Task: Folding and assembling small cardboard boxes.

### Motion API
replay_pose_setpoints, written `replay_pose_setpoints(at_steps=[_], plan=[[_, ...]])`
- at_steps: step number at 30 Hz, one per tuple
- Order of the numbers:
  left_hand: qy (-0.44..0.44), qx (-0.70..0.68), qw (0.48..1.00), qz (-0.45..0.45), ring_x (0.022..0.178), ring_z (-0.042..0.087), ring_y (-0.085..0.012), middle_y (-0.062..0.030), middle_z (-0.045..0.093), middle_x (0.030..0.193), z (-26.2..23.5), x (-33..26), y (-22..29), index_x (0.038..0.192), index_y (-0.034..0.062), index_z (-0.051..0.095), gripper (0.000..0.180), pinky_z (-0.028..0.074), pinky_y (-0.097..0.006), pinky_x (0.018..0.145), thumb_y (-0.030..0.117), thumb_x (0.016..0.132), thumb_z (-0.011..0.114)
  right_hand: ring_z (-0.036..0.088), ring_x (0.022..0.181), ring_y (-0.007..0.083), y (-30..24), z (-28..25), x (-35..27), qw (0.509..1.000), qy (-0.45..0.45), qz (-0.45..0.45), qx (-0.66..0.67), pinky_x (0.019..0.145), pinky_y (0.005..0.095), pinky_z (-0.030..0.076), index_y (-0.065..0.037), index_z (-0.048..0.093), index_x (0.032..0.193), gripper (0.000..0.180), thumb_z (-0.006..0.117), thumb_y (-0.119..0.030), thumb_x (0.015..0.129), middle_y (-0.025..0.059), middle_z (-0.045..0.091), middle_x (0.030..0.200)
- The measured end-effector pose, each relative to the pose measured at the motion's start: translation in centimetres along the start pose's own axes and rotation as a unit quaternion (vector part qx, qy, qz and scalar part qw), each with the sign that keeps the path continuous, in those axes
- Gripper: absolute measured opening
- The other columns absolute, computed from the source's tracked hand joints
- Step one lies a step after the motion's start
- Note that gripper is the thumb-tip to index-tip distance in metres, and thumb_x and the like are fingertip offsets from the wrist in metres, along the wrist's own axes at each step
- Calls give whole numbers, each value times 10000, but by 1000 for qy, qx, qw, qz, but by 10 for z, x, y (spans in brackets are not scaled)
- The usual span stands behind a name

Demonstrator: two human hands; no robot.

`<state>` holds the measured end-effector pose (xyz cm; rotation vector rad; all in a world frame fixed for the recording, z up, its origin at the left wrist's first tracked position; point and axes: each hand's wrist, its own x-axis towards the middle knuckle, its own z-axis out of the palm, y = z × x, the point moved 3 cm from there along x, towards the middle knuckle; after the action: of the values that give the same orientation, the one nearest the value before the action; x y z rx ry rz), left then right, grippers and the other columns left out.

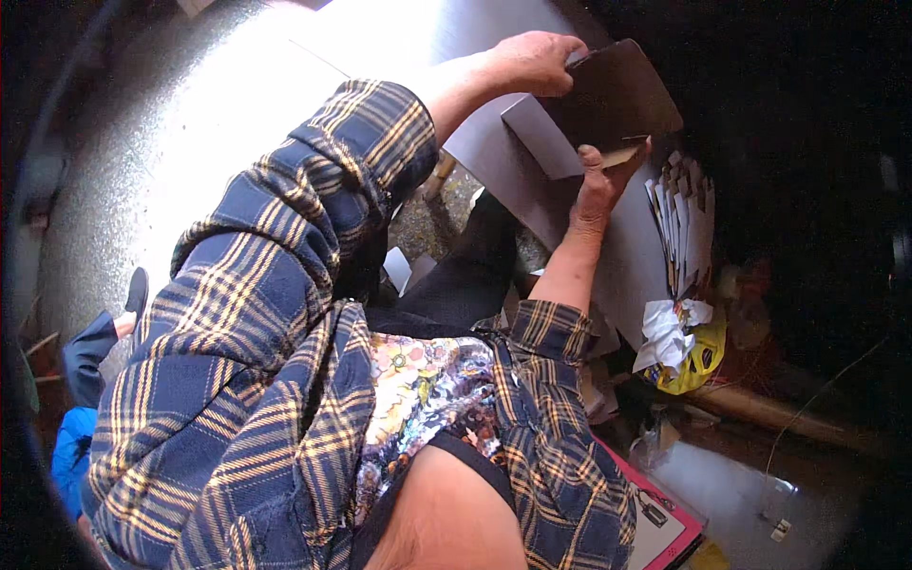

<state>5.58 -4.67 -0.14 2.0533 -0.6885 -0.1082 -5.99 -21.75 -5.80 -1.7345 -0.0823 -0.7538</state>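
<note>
- The dark brown card sheet [617, 95] I hold is flat and stiff, with a pale underside showing at its lower edge.
- My left hand [532, 62] grips its top left edge, fingers curled over it.
- My right hand [600, 185] pinches its lower edge from beneath, thumb up.
- Under both hands lies a grey worktop [494, 152], tilted.
- Just right of my right hand stands a stack of white folded papers [684, 223]; below it are crumpled white paper [670, 332] and something yellow [698, 366].
- Left of my arms, the speckled floor [190, 133] is brightly lit.
</note>
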Motion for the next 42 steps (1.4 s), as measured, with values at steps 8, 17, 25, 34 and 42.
replay_pose_setpoints(at_steps=[8,17,25,34,42], plan=[[-81,89,980,158,1040,566,-352,-211,573,1112,20,18,-24,1194,23,488,458,458,-405,891,147,763,583,482,1058,213,11,3,10,995,-6,94,16,978,341,369,7,433,1272,555,648,-133,780,89,498,1166],[2,8,970,243,1080,528,-374,-211,551,1151,32,3,-5,1179,3,490,360,452,-388,922,170,860,488,503,1017,188,2,-10,1,994,48,93,13,918,317,405,30,487,1192,438,591,-161,812,79,527,1154],[-9,-53,984,171,1115,525,-385,-220,522,1228,31,4,-2,1263,50,461,400,425,-447,939,222,902,457,489,1051,199,15,-16,4,995,54,88,-4,947,326,389,27,454,1233,480,587,-164,814,94,506,1185],[69,-111,962,239,1206,451,-361,-187,492,1270,16,4,-2,1319,80,420,456,385,-391,985,338,950,345,436,1144,218,-27,5,4,999,-15,34,-8,1037,356,299,-19,333,1366,699,642,-215,770,101,452,1276],[-116,-311,938,98,1308,373,-303,-187,351,1429,6,-18,16,1414,71,312,618,322,-348,1067,451,939,427,443,1126,224,-29,-4,-13,991,53,-75,-96,1032,351,310,-67,313,1379,745,657,-314,767,87,453,1248]])
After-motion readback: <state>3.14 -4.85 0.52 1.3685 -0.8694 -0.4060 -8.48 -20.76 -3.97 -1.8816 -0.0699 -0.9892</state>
